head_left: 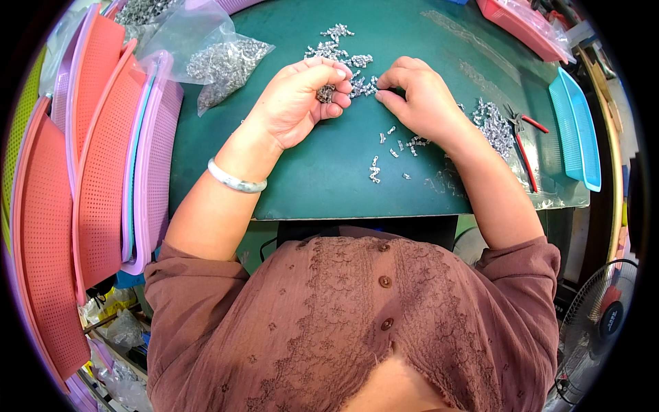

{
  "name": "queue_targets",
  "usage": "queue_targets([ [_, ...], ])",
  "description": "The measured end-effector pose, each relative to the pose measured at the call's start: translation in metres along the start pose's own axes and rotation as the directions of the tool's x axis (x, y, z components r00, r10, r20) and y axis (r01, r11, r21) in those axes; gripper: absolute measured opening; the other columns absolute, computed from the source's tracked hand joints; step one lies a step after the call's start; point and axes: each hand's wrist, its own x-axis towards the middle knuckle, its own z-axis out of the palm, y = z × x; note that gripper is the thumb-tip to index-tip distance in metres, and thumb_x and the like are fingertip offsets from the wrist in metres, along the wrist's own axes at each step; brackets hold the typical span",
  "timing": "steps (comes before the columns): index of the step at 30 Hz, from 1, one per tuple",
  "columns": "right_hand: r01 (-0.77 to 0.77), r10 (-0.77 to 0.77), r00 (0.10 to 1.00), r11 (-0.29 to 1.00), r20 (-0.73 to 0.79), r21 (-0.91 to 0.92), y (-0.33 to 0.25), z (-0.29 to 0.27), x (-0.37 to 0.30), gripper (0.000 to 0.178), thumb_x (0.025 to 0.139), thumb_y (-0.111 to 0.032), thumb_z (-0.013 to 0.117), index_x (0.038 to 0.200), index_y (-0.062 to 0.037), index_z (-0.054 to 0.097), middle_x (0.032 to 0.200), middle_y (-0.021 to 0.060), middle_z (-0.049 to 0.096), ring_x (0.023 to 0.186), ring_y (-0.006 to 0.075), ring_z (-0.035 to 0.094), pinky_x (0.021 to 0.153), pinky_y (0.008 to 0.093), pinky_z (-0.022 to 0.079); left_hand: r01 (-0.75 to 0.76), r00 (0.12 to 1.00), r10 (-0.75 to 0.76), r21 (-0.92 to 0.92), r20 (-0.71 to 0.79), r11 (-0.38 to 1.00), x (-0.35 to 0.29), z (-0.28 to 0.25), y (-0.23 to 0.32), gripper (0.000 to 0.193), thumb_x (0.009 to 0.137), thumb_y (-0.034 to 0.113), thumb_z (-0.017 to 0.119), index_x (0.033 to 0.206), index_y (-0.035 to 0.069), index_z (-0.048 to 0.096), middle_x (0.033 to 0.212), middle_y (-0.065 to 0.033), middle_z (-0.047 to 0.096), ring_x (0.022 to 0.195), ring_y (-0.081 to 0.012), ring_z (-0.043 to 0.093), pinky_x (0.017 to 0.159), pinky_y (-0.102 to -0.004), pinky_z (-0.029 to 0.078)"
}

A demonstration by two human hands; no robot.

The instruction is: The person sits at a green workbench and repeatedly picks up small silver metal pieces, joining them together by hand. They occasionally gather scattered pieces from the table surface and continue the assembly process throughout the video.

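Note:
My left hand [292, 99], a pale bangle [237, 180] at its wrist, is curled around a small cluster of grey metal parts [325, 94]. Thumb and index finger of my right hand [425, 99] are pinched together beside it, at the end of a small silvery metal part [371, 87]. Just beyond both hands lies a heap of linked silvery metal parts [328, 51] on the green tabletop [309, 182]. Several loose pieces [374, 169] are scattered nearer to me. A second heap of metal parts [493, 125] sits to the right of my right wrist.
Red-handled pliers [527, 163] rest near the right edge, beside a blue basket [575, 127]. A pink basket [525, 27] stands far right. At left are a clear bag of metal parts [226, 72] and upright stacked plastic baskets [103, 165]. A fan [598, 329] stands low right.

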Motion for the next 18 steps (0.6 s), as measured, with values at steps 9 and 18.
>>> queue_targets([
  [9, 0.046, -0.039, 0.996, 0.995, -0.083, 0.088, 0.0, 0.006, 0.002, 0.005, 0.072, -0.007, 0.061, 0.076, -0.0036, 0.062, 0.079, 0.0092, 0.058, 0.08, 0.0277, 0.055, 0.071, 0.0363, 0.044, 0.053, 0.998, -0.048, 0.114, -0.048, 0.992, -0.001, 0.006, -0.002, 0.012, 0.085, 0.014, 0.055, 0.088, 0.003, 0.058, 0.074, -0.0023, 0.057, 0.061, -0.0097, 0.054, 0.052, -0.019, 0.043],
  [18, 0.243, -0.209, 0.965, 0.942, -0.161, 0.233, -0.016, 0.0, 0.002, 0.01, 0.071, -0.002, 0.062, 0.08, -0.0029, 0.056, 0.079, 0.0086, 0.057, 0.079, 0.0274, 0.054, 0.07, 0.0349, 0.045, 0.124, 0.992, -0.118, 0.235, -0.043, 0.964, -0.006, 0.014, -0.002, 0.014, 0.086, 0.017, 0.055, 0.085, 0.004, 0.059, 0.069, -0.0015, 0.056, 0.055, -0.007, 0.051, 0.045, -0.0175, 0.039],
])
